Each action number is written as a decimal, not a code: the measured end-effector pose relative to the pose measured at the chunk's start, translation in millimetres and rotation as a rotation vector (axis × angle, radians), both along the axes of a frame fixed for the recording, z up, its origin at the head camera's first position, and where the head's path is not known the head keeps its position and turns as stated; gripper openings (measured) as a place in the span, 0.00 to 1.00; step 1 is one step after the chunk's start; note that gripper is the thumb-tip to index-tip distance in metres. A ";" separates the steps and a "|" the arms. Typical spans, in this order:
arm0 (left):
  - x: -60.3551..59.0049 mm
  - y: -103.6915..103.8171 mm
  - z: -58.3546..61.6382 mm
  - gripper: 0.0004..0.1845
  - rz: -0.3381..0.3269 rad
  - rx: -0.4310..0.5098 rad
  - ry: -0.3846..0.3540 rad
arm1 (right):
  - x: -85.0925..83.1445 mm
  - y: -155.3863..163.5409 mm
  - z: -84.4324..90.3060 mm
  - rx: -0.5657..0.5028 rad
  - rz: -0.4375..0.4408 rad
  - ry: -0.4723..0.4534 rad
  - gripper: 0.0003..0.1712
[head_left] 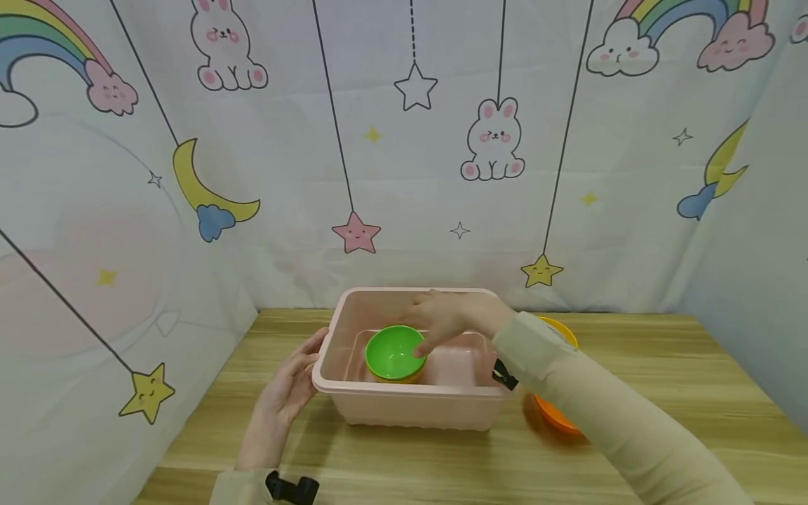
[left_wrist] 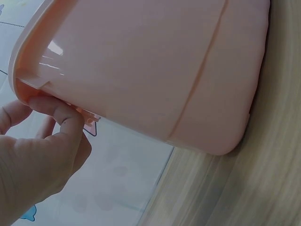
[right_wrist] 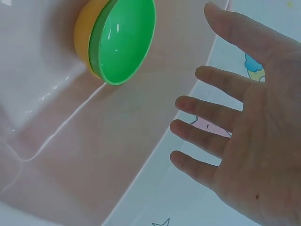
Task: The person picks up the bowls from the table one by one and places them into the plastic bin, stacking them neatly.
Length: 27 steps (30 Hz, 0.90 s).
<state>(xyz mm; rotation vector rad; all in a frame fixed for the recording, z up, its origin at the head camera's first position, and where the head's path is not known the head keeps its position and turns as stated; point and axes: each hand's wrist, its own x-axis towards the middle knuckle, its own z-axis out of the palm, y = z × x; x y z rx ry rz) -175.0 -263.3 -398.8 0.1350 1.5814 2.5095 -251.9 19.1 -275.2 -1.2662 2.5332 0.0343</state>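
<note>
A pink plastic bin (head_left: 416, 407) stands on the wooden table. Inside it, a green bowl (head_left: 391, 354) is nested in a yellow bowl (right_wrist: 83, 35). My left hand (head_left: 287, 393) grips the bin's left rim, thumb and fingers at the lip in the left wrist view. Over the bin, my right hand (head_left: 449, 315) has its fingers spread and holds nothing. In the right wrist view this hand (right_wrist: 249, 127) is apart from the bowls, its palm showing.
To the right of the bin, a yellow round piece (head_left: 560, 328) and an orange round piece (head_left: 555, 415) lie on the table (head_left: 682, 393), partly hidden by my right sleeve (head_left: 581, 393). A white printed curtain (head_left: 416, 175) hangs behind and at both sides.
</note>
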 end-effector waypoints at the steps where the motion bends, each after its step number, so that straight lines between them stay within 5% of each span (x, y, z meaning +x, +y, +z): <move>1: 0.1 0.1 0.0 0.26 0.001 -0.001 0.002 | 1.0 1.6 0.2 -0.001 0.004 0.003 0.38; 10: -0.1 -1.5 -2.0 0.26 -0.027 0.022 0.026 | 11.3 16.5 3.7 -0.031 0.019 0.037 0.39; 27: -0.6 -3.9 -4.4 0.25 -0.062 0.070 0.063 | 27.8 39.3 3.1 -0.163 -0.102 0.062 0.39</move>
